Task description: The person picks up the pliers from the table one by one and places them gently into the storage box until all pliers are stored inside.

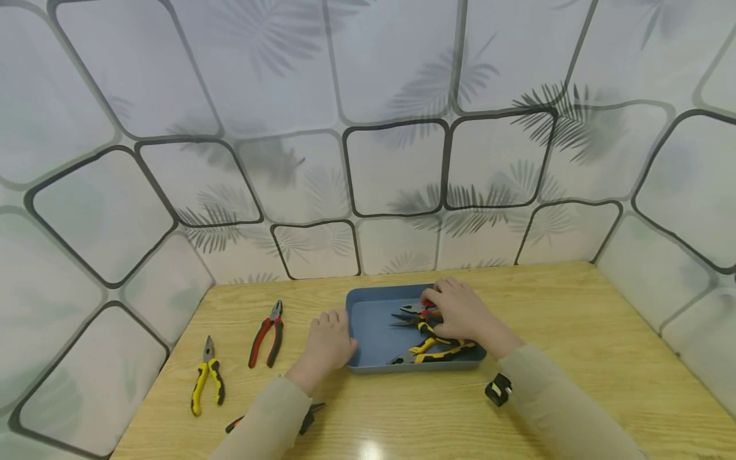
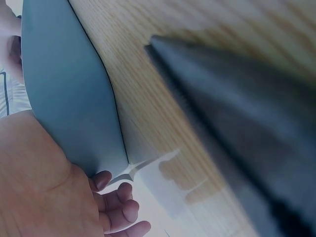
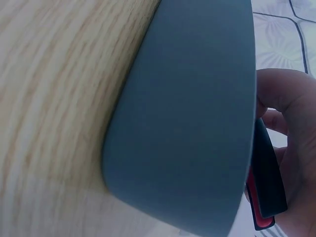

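1. The work seems partway along, judged by how the tools are split: at least three pairs of pliers sit in the tray [image 1: 370, 332], and three lie outside it on the table [image 1: 575, 332].
2. The right hand [image 1: 462, 313], over the tray's right side, curls its fingers round red-and-black pliers [image 3: 269, 177]; these are not yet let go.
3. The left hand [image 1: 329, 342] grips the tray's left wall, its fingers bent against the outside.
4. In the tray, below the right hand, yellow-and-black pliers [image 1: 425, 350] lie along the near wall; black-jawed long-nose pliers [image 1: 405, 320] point toward the tray's left.
5. Left of the tray, untouched: red-handled pliers [image 1: 275, 317], and farther out, yellow-handled pliers [image 1: 209, 352]. Near its front-left corner, dark pliers [image 1: 308, 421] are partly hidden under the left sleeve [image 1: 270, 415].
6. The tray is smooth, matte blue-grey, probably plastic, shallow with rounded corners. The pliers pair tapered metal jaws with curved, seemingly rubbery handles. The table beneath the tray has streaky, pale wood grain.
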### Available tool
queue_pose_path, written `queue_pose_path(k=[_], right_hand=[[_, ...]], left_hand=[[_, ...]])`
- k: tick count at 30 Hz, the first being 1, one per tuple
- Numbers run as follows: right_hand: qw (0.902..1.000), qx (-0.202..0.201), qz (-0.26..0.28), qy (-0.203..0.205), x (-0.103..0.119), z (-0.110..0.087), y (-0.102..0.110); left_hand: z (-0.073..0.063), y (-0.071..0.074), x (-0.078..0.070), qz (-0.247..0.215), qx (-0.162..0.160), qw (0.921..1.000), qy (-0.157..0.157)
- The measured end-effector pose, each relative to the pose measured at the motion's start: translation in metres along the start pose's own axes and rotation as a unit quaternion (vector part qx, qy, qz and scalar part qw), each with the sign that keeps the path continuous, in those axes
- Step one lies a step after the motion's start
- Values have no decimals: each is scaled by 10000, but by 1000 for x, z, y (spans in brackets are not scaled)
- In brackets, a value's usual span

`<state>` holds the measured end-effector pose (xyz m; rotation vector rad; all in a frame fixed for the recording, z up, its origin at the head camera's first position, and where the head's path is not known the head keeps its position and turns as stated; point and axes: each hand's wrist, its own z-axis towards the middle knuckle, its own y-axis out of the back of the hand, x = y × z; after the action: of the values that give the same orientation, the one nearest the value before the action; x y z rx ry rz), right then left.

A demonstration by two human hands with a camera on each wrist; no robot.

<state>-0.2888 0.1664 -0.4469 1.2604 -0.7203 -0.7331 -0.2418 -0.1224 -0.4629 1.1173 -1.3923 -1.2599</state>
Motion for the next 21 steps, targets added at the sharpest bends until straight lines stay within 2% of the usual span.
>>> queue_pose_path(k=[12,21], right_hand=[[9997,161,-98,141,2,5,1],[9991,168,83,390,0,8,-2]], left_hand=[[1,-2,2,-21,49,10000,-40],[0,-2,1,-28,52,10000,-43]])
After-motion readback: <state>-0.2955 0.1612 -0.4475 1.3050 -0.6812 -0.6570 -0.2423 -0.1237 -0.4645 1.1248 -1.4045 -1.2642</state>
